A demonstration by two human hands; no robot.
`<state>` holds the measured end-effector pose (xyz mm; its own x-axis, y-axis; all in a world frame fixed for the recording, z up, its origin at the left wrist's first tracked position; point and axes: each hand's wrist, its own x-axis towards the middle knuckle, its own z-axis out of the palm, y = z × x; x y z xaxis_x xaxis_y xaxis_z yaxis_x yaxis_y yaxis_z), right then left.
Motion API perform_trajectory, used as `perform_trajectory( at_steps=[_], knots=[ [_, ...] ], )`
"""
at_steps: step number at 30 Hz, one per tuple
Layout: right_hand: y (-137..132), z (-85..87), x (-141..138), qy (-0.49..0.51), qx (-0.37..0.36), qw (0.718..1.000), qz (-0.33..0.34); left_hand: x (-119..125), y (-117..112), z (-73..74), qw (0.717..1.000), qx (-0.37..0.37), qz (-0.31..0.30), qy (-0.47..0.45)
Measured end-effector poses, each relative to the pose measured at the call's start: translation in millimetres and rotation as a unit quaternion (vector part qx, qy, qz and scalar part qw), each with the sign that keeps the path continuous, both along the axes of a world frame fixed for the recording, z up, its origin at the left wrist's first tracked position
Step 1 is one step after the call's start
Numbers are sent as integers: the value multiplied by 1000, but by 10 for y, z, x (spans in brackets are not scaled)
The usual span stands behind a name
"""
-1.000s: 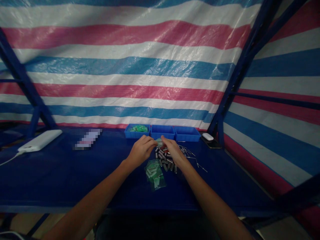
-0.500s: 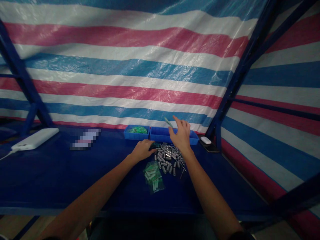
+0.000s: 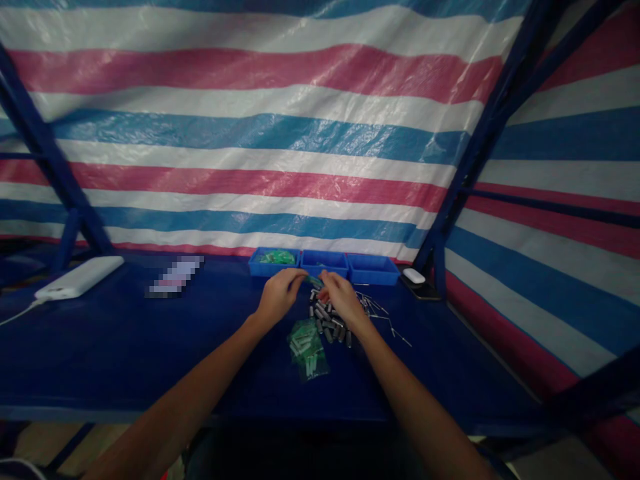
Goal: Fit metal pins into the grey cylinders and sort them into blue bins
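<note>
Pinching green piece [image 3: 314, 281] between closed fingers [image 3: 299, 275] of left hand [image 3: 280, 295] and right hand [image 3: 340, 300].

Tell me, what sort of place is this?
Probably a makeshift assembly bench: a blue table screened by striped tarpaulin, three blue bins, and a heap of small metal cylinders and pins, where the left hand and right hand pinch a green piece.

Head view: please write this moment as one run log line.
left hand: holds small green piece | right hand: holds same piece | under hands: pile of small cylinders | nearby: green bag, blue trays
</note>
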<state>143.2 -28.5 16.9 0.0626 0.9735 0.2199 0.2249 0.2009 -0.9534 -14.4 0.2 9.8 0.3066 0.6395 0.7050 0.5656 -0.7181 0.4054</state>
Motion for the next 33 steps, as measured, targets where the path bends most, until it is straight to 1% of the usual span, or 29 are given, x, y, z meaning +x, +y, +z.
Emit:
perform_trajectory(
  at_steps=[1,2,3,5,7,8,9,10,11,12,13,14,15,16,17,18,19,21,23,25,27,28,30,31,33],
  knots=[
    [8,3,-86,52,-30,998,26,2,-39,29,999,29,-34,-9],
    [30,8,-154,102,-36,994,32,4,-69,52,997,54,-59,-12],
    [66,17,-200,145,-21,989,18,7,-90,66,995,70,-73,-14],
    [161,54,-216,192,49,979,-43,15,-97,74,995,70,-70,-26],
    [250,110,-148,181,115,973,-83,19,-69,60,997,18,-45,-63],
    [277,136,-98,161,137,974,-87,17,-48,49,995,-31,-37,-88],
    [287,156,-50,134,154,976,-81,13,-25,36,988,-95,-37,-117],
    [278,167,-10,100,171,978,-70,6,-2,24,973,-172,-47,-147],
    [252,167,15,64,189,978,-59,-1,17,12,948,-258,-70,-174],
    [210,157,22,25,211,976,-50,-9,32,2,912,-344,-103,-199],
    [157,137,10,-19,234,971,-47,-16,42,-7,870,-419,-137,-220],
    [98,109,-19,-65,257,963,-47,-22,49,-13,828,-477,-166,-241],
    [40,78,-61,-112,275,954,-47,-25,51,-18,797,-513,-186,-260],
    [-12,44,-111,-157,288,943,-47,-27,52,-20,779,-527,-197,-277],
    [-54,10,-164,-199,296,933,-46,-28,52,-20,775,-523,-199,-293],
    [-84,-23,-212,-235,298,924,-45,-28,52,-17,782,-506,-194,-307],
    [-102,-53,-253,-259,297,918,-48,-31,53,-11,797,-481,-187,-314],
    [-105,-102,-303,-275,285,916,-62,-41,59,6,838,-418,-174,-304],
    [-81,-133,-311,-263,259,926,-76,-60,65,28,888,-336,-164,-267],
    [-48,-143,-294,-236,220,943,-78,-84,66,47,938,-236,-142,-210],
    [-17,-133,-270,-190,174,964,-69,-105,57,59,973,-139,-114,-143],
    [-1,-125,-259,-160,150,974,-63,-114,49,63,984,-100,-105,-108],
    [28,-114,-246,-104,108,987,-67,-128,31,67,992,-41,-110,-38],
    [42,-115,-243,-83,94,989,-81,-134,23,68,993,-19,-117,-5],
    [64,-133,-239,-73,94,988,-99,-142,11,66,991,12,-121,54]
  ],
)
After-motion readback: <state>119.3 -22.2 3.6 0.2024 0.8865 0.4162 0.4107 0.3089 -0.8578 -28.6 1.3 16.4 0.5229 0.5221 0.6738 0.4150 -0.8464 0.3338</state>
